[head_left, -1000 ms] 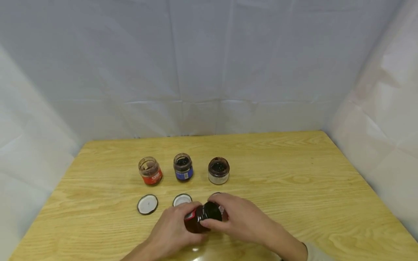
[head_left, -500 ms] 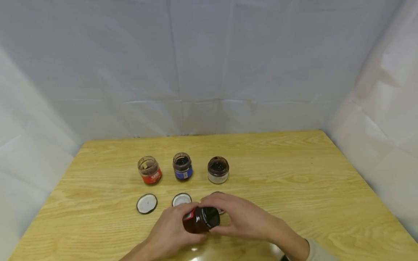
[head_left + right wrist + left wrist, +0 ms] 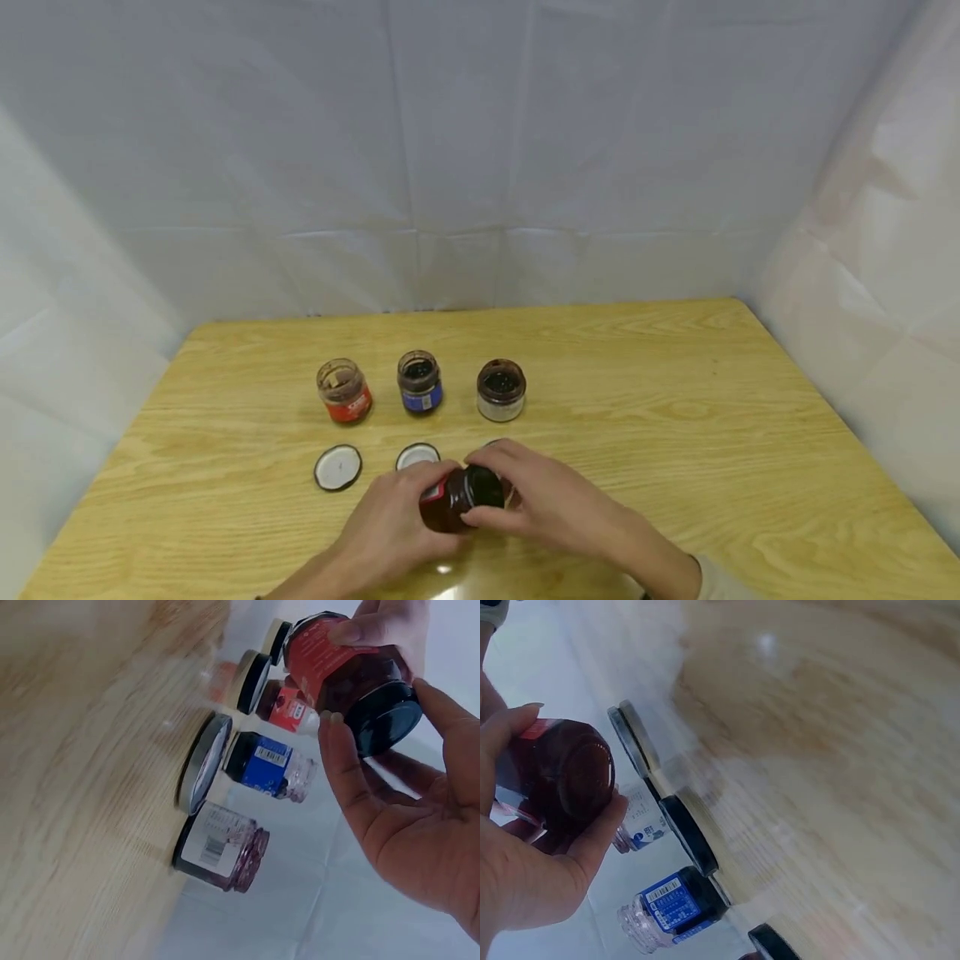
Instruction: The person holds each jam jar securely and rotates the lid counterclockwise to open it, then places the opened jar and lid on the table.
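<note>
In the head view, a dark red jar (image 3: pixel 442 506) lies tilted on its side above the table's front part, its black lid (image 3: pixel 485 487) facing right. My left hand (image 3: pixel 393 512) grips the jar's body; the left wrist view shows the thumb and fingers around the jar's base end. My right hand (image 3: pixel 551 500) pinches the lid, and in the right wrist view its fingertips (image 3: pixel 339 727) sit at the lid's rim. Beyond the hands stand three uncovered jars: a red-labelled jar (image 3: pixel 345 392), a blue-labelled jar (image 3: pixel 420 383) and a pale-labelled jar (image 3: pixel 501 392).
A loose lid (image 3: pixel 337 467) lies inside up on the wooden table (image 3: pixel 675 417) at left. Another lid (image 3: pixel 417 455) lies partly behind my left hand. A third lid (image 3: pixel 204 763) shows in the right wrist view. White sheeting (image 3: pixel 480 167) surrounds the table.
Half a second ago my right fingers had shifted around the lid, with the thumb at its lower edge. Now the thumb is back across its near side. My left hand stays almost still.
</note>
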